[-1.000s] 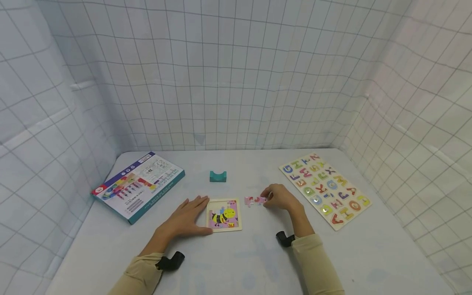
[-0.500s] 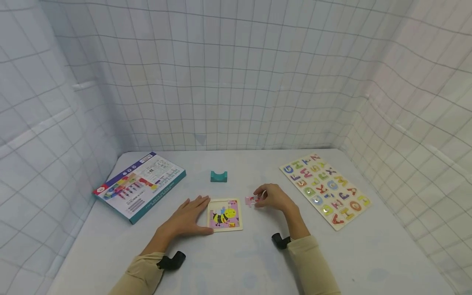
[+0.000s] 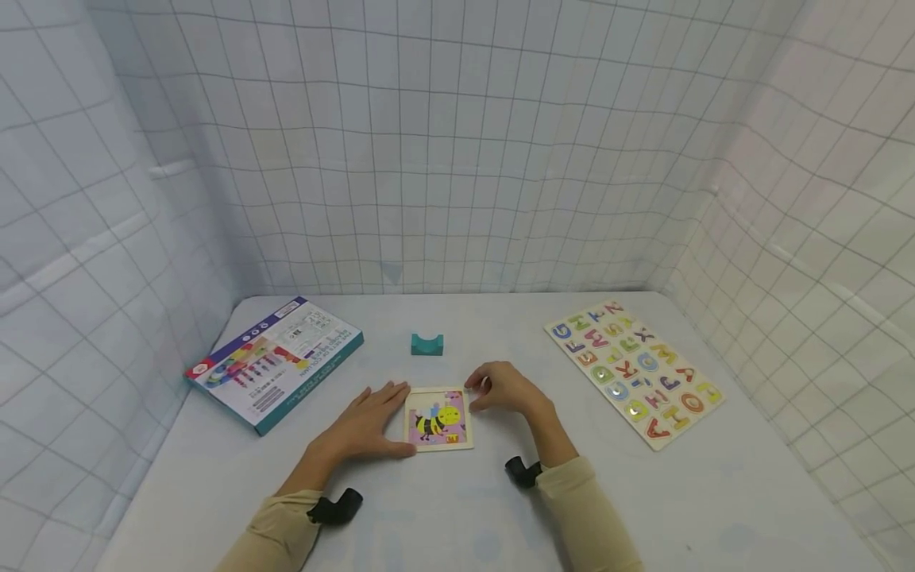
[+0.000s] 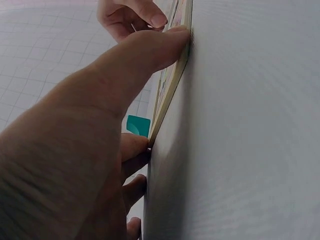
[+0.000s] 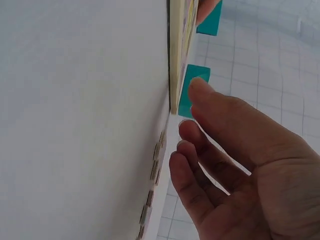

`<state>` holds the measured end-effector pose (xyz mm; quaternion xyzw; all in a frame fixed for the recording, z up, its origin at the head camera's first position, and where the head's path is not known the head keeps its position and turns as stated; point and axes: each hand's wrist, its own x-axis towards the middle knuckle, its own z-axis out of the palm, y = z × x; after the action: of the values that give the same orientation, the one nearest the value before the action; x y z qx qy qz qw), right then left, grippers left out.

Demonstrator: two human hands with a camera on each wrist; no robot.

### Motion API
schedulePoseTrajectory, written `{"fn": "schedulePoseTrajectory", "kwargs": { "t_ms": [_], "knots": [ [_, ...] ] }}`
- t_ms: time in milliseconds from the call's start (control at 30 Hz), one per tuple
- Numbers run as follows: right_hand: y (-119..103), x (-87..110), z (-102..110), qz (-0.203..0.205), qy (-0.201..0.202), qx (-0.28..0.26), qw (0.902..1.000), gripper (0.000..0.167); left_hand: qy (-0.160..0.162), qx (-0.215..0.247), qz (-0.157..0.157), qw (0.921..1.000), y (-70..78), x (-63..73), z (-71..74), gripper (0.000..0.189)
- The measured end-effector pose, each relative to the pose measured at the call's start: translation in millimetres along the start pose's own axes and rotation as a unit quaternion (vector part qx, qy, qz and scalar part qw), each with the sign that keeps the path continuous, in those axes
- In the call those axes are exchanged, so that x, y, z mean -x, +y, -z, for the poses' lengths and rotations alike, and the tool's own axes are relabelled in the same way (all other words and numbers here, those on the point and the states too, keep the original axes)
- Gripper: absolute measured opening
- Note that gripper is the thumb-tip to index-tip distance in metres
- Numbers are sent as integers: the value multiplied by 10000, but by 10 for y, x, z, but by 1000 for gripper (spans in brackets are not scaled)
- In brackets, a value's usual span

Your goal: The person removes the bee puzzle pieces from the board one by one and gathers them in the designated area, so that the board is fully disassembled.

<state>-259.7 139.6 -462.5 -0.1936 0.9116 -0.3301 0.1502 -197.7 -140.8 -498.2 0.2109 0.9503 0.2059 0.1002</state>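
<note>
A small square wooden jigsaw puzzle with a bee picture lies flat on the table; bare wood shows at its upper left. My left hand rests along its left side, fingers spread, thumb pressing the near edge and index finger at the far left corner. My right hand hovers by the puzzle's far right corner, fingers loosely curved. In the right wrist view, nothing shows between its thumb and fingers. Loose jigsaw pieces lie on the table below that hand, hidden behind it in the head view.
A teal block with a curved notch stands beyond the puzzle. At left lies a flat printed box. An alphabet puzzle board lies at right. Gridded cloth walls enclose the table's back and sides.
My right hand has moved left, from over the loose jigsaw pieces to the puzzle's right edge. My left hand stays in place on the puzzle.
</note>
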Motion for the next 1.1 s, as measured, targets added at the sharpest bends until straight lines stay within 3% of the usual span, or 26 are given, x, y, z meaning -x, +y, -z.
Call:
{"fn": "schedulePoseTrajectory", "kwargs": {
  "t_ms": [267, 1100],
  "knots": [
    [-129, -89, -131, 219, -134, 393, 9989, 28, -74, 32, 171, 9998, 32, 15, 11, 105],
    [-272, -136, -136, 8, -363, 633, 9973, 25, -133, 50, 248, 9996, 72, 22, 51, 106]
  ]
}}
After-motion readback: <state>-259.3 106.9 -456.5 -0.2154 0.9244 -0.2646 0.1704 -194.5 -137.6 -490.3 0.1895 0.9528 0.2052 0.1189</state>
